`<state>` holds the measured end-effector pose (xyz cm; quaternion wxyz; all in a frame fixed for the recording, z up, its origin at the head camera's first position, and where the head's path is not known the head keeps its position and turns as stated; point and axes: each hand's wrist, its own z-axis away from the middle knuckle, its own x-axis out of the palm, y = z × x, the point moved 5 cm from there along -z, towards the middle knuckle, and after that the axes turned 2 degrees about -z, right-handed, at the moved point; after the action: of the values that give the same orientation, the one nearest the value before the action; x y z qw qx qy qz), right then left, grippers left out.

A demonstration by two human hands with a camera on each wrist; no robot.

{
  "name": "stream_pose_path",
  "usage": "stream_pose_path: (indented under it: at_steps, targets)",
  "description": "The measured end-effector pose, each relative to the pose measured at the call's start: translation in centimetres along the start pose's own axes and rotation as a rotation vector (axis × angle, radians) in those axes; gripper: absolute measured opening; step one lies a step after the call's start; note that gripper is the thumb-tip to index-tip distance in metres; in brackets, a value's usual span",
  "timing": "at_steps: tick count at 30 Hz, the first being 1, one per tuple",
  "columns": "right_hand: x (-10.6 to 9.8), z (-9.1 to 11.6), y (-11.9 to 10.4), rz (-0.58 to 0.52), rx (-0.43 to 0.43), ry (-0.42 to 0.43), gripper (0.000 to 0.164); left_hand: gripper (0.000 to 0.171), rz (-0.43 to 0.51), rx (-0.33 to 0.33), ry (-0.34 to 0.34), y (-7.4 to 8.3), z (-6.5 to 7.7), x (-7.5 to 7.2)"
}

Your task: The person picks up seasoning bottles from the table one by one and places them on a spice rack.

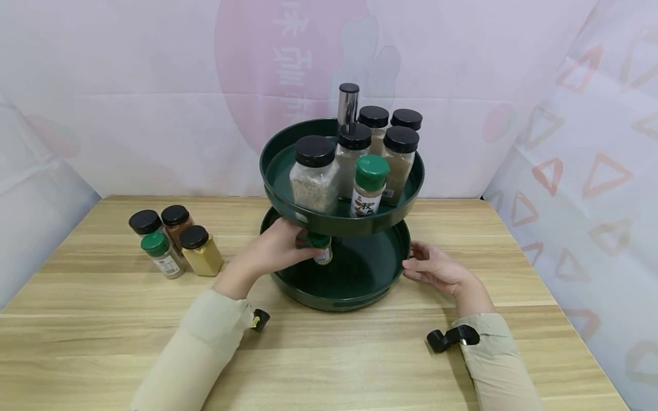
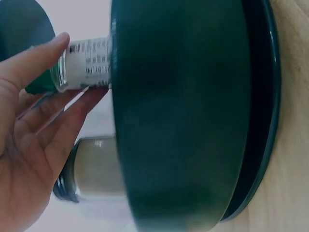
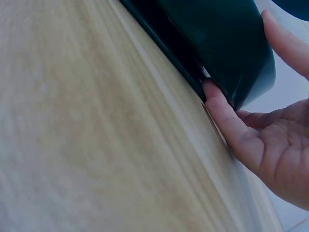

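Note:
A dark green two-tier round spice rack (image 1: 329, 302) stands on the table. Inside its lower tier, my left hand (image 1: 275, 248) holds a small green-capped spice jar (image 1: 324, 254) between thumb and fingers. The left wrist view shows the jar's white printed label (image 2: 89, 63), with its lower end hidden behind the tray wall. A black-capped jar (image 2: 99, 166) of beige contents stands beyond the fingers there. My right hand (image 1: 437, 267) grips the right side of the lower tray, thumb on the wall (image 3: 256, 58) and a finger at its bottom edge.
The upper tray (image 1: 272, 185) holds several black-capped jars (image 1: 313, 180) and a green-capped one (image 1: 367, 188) around a chrome post (image 1: 348, 105). Its rim overhangs my left hand. On the left of the table stand black-capped jars (image 1: 203, 254) and another green-capped jar (image 1: 163, 257).

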<state>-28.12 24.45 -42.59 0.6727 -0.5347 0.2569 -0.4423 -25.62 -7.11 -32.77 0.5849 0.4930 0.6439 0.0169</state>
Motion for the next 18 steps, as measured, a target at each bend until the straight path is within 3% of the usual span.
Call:
stream_pose_path:
  at_steps: [6, 18]
  targets:
    - [0.0, 0.0, 0.0, -0.004, 0.001, -0.002, 0.095, 0.053, -0.003, -0.069, 0.01, -0.8, -0.6, 0.8]
    - [-0.2, -0.1, 0.0, 0.005, 0.002, 0.002, 0.094, 0.069, -0.047, -0.118, 0.077, -1.4, -1.0, 1.6]
